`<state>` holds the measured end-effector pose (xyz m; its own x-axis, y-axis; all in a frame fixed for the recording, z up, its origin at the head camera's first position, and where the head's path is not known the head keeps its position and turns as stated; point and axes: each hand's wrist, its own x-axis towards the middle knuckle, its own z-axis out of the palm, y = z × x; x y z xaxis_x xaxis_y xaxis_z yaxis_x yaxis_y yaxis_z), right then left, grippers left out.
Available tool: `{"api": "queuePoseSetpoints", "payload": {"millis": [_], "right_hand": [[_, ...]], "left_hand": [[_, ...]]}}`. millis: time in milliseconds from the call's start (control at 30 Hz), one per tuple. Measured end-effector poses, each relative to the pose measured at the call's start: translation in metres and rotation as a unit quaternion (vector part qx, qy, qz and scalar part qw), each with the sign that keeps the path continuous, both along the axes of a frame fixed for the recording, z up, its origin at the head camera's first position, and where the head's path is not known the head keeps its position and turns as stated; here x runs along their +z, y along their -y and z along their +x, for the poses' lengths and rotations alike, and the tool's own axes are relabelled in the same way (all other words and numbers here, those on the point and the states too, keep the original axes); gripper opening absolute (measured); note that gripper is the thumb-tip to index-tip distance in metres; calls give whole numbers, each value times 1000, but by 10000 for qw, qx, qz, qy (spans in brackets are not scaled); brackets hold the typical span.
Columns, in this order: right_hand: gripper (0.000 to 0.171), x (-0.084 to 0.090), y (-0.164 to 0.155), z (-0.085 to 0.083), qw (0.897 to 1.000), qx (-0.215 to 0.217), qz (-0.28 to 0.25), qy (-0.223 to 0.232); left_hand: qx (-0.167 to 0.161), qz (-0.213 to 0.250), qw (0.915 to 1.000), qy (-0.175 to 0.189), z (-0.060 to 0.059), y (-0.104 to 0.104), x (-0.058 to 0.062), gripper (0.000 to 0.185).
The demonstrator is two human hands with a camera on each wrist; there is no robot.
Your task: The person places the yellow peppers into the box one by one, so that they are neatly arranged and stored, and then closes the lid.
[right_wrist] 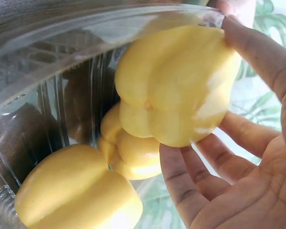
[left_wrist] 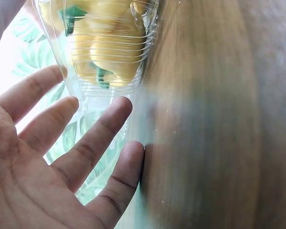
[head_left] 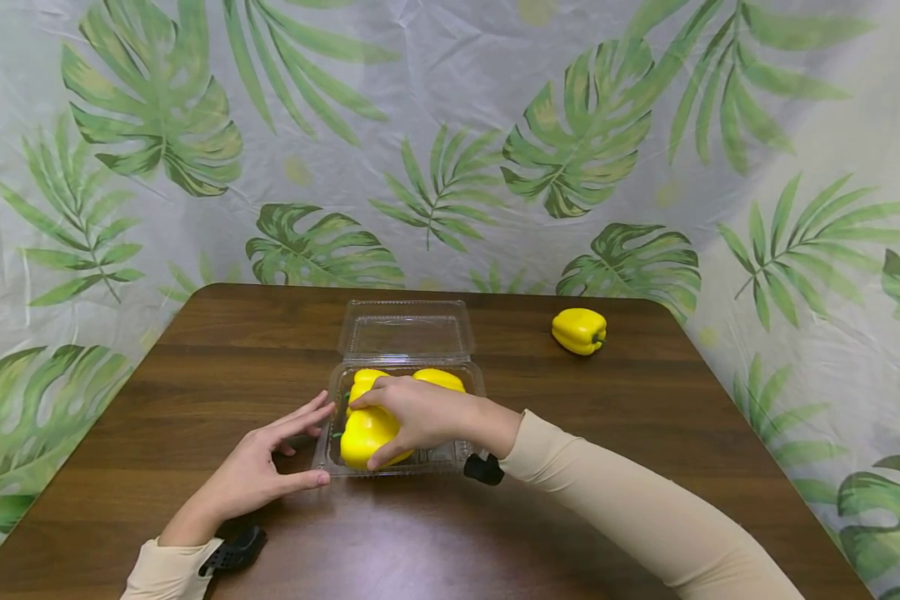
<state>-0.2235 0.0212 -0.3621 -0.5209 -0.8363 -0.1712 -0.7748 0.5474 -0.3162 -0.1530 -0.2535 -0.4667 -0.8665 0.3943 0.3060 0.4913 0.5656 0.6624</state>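
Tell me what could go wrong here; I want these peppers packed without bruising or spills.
The right hand grips a yellow bell pepper in a clear clamshell container already holding two others; forcing it in could bruise them or crack the thin plastic. The left hand only rests open against the container's side, so it may slide. The lid may not close over three peppers, and the spare pepper still lies outside.

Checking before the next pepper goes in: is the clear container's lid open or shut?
Open. The lid lies folded back flat on the table, behind the container.
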Motion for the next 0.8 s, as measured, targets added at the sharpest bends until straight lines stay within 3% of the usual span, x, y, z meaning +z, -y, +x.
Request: {"api": "queuePoseSetpoints", "payload": {"millis": [400,800], "right_hand": [[67,10,-8,-4,9993,236,5,304],[59,6,-9,-6,9991,110,-250,314]], "left_hand": [[4,-49,10000,67,-1,0,0,83],[14,-25,10000,62,0,0,1,83]]}}
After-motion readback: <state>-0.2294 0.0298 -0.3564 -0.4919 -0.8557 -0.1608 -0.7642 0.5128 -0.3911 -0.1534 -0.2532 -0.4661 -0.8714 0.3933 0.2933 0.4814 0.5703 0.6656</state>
